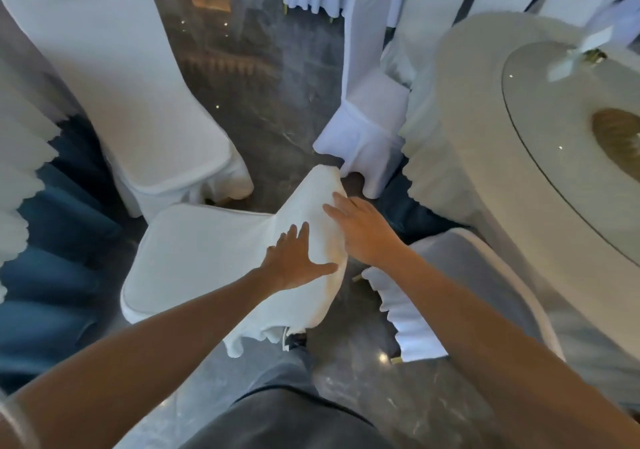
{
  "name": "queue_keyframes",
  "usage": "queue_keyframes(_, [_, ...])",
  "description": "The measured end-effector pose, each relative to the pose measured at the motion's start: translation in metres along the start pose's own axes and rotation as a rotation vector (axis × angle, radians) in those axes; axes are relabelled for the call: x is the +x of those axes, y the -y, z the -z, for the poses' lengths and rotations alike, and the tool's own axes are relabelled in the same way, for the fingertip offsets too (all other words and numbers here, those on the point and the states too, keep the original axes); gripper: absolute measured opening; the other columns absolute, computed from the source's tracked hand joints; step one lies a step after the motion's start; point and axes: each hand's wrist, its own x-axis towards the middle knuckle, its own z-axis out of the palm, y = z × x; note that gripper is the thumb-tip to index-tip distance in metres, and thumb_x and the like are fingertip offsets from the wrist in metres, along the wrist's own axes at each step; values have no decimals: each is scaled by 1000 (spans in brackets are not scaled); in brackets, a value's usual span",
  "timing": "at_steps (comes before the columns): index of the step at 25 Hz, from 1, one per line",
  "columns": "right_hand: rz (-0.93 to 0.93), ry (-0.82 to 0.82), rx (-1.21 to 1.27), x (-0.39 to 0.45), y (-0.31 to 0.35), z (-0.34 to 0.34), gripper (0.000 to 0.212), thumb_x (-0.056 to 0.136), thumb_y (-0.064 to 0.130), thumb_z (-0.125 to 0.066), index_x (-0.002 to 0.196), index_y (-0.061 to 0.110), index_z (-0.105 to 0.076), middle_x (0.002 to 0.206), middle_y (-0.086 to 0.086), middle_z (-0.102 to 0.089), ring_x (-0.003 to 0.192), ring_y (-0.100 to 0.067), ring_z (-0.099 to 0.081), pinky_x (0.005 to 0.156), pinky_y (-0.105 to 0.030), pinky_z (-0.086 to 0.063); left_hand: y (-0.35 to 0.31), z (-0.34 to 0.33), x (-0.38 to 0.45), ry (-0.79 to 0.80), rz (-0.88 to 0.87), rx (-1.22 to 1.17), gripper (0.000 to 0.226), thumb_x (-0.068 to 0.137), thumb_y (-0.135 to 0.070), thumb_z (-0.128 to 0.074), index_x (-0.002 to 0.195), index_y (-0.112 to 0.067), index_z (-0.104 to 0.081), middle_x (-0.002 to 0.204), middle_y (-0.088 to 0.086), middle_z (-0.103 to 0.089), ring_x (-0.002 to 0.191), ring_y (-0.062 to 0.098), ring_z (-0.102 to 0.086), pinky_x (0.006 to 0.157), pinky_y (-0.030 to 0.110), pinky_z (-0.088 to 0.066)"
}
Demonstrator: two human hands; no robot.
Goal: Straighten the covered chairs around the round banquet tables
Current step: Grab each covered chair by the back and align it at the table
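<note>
L hand (pixel 294 258), R hand (pixel 360 230) flat on chair back (pixel 311 206)

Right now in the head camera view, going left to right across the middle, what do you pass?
Blue floor-length tablecloth → seat of the white covered chair → left hand flat on that chair's back → right hand on the same back → round banquet table in a white scalloped cloth → its glass turntable.

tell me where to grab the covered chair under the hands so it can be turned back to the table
Probably the top edge of the backrest. On the covered chair that rounded top sits nearest the person, with the seat pointing away to the left. Both the left hand and right hand already rest there from above. Curl the fingers over it from behind; the cover is loose cloth.
</note>
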Motion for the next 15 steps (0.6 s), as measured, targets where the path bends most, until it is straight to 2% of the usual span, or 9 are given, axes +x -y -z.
queue_keyframes(3, [129, 119, -58, 37, -42, 3, 74, 83, 11, -69, 147, 19, -33, 154, -14, -26, 137, -32, -33, 110, -42, -34, -24, -6, 28, 53, 7, -158, 124, 64, -85, -61, 156, -30, 1, 166, -3, -3, 151, 25, -10, 119, 50, -24])
queue_keyframes(6, [250, 154, -80, 71, -76, 1, 85, 75, -1, -69, 148, 21, -30, 154, -17, -24, 142, -35, -24, 108, -45, -36, -36, 1, 41, 30, 47, -280, 120, 67, -72, -72, 155, -31, -1, 164, -7, -7, 149, 22, -17, 115, 40, -31])
queue_keyframes(8, [332, 176, -73, 91, -80, -1, 81, 77, -2, -65, 148, 19, -34, 155, -18, -22, 144, -35, -18, 111, -46, -31, -41, 4, 41, 36, 44, -275, 115, 77, -57, -74, 155, -30, 6, 165, -5, -5, 147, 24, -24, 111, 37, -33])
queue_keyframes(9, [438, 204, -92, 103, -79, -1, 76, 78, 1, -65, 147, 17, -37, 156, -18, -23, 145, -34, -17, 114, -47, -25, -43, 5, 41, 21, 46, -267, 114, 80, -52, -74, 155, -30, 10, 165, -3, -6, 143, 27, -30, 108, 36, -36])
queue_keyframes(11, [690, 268, -112, 123, -78, -2, 67, 78, 3, -66, 141, 14, -46, 155, -15, -30, 145, -31, -25, 117, -46, -19, -49, 5, 39, -17, 70, -230, 114, 80, -51, -72, 154, -29, 12, 164, 0, -12, 132, 30, -45, 102, 36, -42])
queue_keyframes(13, [845, 304, -84, 139, -82, -7, 60, 71, 6, -72, 129, 14, -59, 143, -12, -50, 133, -29, -45, 114, -46, -30, -56, -2, 38, -61, 120, -211, 110, 80, -48, -70, 154, -27, 8, 161, 3, -21, 120, 32, -55, 95, 37, -45])
queue_keyframes(15, [917, 328, -89, 154, -86, -13, 46, 67, 11, -73, 112, 16, -68, 120, -6, -66, 114, -28, -60, 100, -44, -44, -66, -2, 36, -90, 202, -263, 101, 82, -40, -67, 154, -25, 3, 157, 6, -28, 112, 34, -57, 88, 36, -45])
